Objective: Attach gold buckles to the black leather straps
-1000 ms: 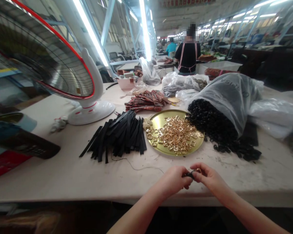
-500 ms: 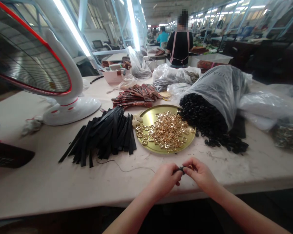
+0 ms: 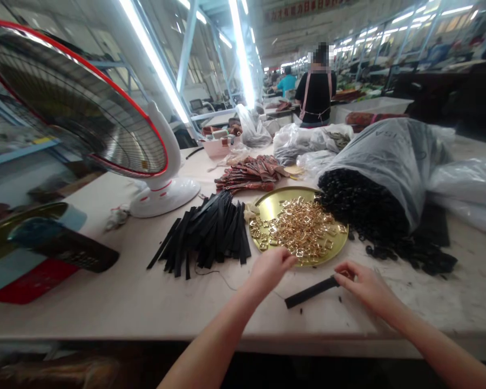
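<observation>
Lying flat on the table (image 3: 105, 294) close to its near edge, a single black strap (image 3: 310, 292) runs slantwise, its right end pinched between the thumb and fingers of the right hand (image 3: 362, 283), which is closed on it and rests on the tabletop. The left hand (image 3: 270, 268) is apart from the strap, just beyond its free end, with its fingers curled down at the near rim of a round gold tray (image 3: 267, 204); whether it has hold of anything cannot be told. The tray carries a heap of small gold buckles (image 3: 303, 229). Just beside the tray on the left lies a fanned pile of black straps (image 3: 213, 229), and touching it on the right a clear plastic bag (image 3: 392, 156) lies on its side, spilling small black loops (image 3: 362, 208) onto the table. Behind the tray, toward the far edge, sits a bundle of brown straps (image 3: 249, 174). A white desk fan (image 3: 162, 189) with a red-rimmed cage stands near the left edge. Past the far end of the table a person (image 3: 318, 92) in a dark top stands.
</observation>
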The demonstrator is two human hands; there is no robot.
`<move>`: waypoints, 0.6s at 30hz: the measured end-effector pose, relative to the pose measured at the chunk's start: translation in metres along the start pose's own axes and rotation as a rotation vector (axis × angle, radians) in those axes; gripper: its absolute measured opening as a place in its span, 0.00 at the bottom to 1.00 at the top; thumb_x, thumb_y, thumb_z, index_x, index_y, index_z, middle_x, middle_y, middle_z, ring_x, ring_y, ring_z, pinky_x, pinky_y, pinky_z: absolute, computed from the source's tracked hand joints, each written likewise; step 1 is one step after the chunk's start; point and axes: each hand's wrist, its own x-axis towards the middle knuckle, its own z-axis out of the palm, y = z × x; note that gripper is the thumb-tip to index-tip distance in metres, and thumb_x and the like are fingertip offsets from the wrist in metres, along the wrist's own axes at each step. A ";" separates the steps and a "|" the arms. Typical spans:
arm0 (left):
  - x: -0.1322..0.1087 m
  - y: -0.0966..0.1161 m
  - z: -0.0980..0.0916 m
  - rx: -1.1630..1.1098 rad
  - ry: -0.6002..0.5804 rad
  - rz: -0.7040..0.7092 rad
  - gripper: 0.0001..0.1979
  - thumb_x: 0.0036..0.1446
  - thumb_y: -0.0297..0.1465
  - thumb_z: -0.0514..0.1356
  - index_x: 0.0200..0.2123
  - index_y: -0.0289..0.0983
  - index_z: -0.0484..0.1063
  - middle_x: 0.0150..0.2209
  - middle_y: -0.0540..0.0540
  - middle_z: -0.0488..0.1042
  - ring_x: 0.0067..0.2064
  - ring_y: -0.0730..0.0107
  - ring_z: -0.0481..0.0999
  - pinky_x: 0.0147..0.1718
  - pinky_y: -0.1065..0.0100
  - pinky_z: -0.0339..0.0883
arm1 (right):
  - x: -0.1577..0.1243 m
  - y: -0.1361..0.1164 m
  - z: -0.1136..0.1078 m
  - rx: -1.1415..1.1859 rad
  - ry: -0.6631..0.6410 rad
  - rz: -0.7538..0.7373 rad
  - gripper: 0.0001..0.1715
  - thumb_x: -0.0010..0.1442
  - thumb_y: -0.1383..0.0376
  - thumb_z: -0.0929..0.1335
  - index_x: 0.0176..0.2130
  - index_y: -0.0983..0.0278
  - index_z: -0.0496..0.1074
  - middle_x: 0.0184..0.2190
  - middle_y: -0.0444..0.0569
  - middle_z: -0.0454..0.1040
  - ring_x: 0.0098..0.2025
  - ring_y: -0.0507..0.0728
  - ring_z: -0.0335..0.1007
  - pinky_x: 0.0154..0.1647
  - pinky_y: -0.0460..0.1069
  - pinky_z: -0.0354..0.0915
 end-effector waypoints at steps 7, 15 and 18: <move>0.054 -0.078 -0.061 0.296 0.266 -0.381 0.15 0.56 0.37 0.52 0.40 0.32 0.66 0.40 0.35 0.72 0.41 0.58 0.73 0.33 0.66 0.62 | 0.003 0.027 0.008 -0.072 0.240 -0.061 0.22 0.53 0.50 0.62 0.41 0.62 0.69 0.37 0.51 0.73 0.35 0.58 0.69 0.36 0.53 0.66; 0.066 -0.097 -0.048 0.253 0.320 -0.474 0.14 0.52 0.34 0.56 0.39 0.30 0.65 0.37 0.31 0.74 0.41 0.49 0.74 0.34 0.61 0.64 | -0.002 0.031 0.013 -0.050 0.325 -0.047 0.17 0.56 0.56 0.61 0.41 0.62 0.68 0.34 0.49 0.71 0.31 0.57 0.66 0.32 0.52 0.64; 0.063 -0.094 -0.055 0.160 0.337 -0.487 0.11 0.50 0.32 0.58 0.34 0.29 0.66 0.35 0.29 0.75 0.41 0.46 0.74 0.35 0.58 0.65 | -0.002 0.031 0.012 -0.022 0.356 -0.057 0.17 0.56 0.56 0.61 0.41 0.62 0.68 0.33 0.49 0.70 0.30 0.56 0.65 0.32 0.52 0.64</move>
